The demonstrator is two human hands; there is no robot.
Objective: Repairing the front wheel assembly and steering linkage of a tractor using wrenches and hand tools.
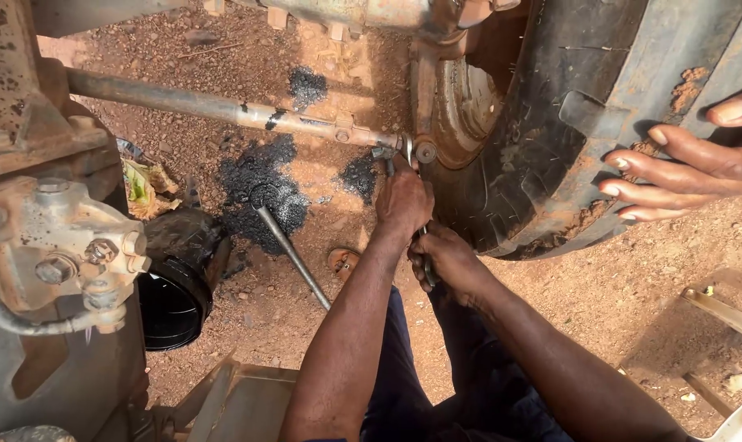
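Note:
My left hand is closed around a metal spanner whose head sits at the joint where a long rusty rod meets the wheel hub. Just below, my right hand grips a second metal tool, whose handle sticks out under the fist. Both hands are close beside the large muddy tyre. Another person's hand rests with spread fingers on the tyre's tread at the right edge.
A long ring spanner lies on the red dirt among dark oil stains. A black round container lies on its side by the rusty machine housing. A sandalled foot shows under my left arm.

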